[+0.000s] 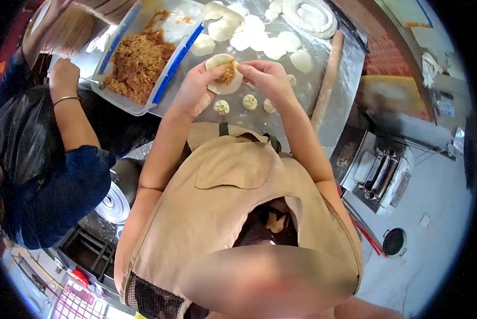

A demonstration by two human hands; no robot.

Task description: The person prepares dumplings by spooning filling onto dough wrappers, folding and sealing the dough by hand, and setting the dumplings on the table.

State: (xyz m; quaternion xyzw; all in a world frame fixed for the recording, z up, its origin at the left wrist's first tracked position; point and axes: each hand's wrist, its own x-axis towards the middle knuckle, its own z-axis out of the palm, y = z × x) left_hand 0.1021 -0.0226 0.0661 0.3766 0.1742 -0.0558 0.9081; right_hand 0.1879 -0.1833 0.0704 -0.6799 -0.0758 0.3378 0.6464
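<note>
While my left hand [191,94] is supporting a round dough wrapper [230,89] from its left side, with the thumb bending over the edge, my right hand [265,78] is pinching the right edge between thumb and fingertips. Both hands are holding the wrapper open above the near part of the metal table [308,87], and a portion of orange-brown filling [227,73] is sitting on it.

Just nearer to me, three pleated buns [249,102] are standing apart in a row, the rightmost partly hidden by my right hand. Flat dough rounds [274,48] are lying beyond my hands, some overlapping, and a coil of dough [312,18] is resting at the far right. At the right, a wooden rolling pin [329,80] is lying lengthwise, pointing away from me. At the left, a plastic tub [140,110] is holding a mass of filling, and a co-worker's hand [64,77] is gripping a utensil [93,81] that is reaching into it.
</note>
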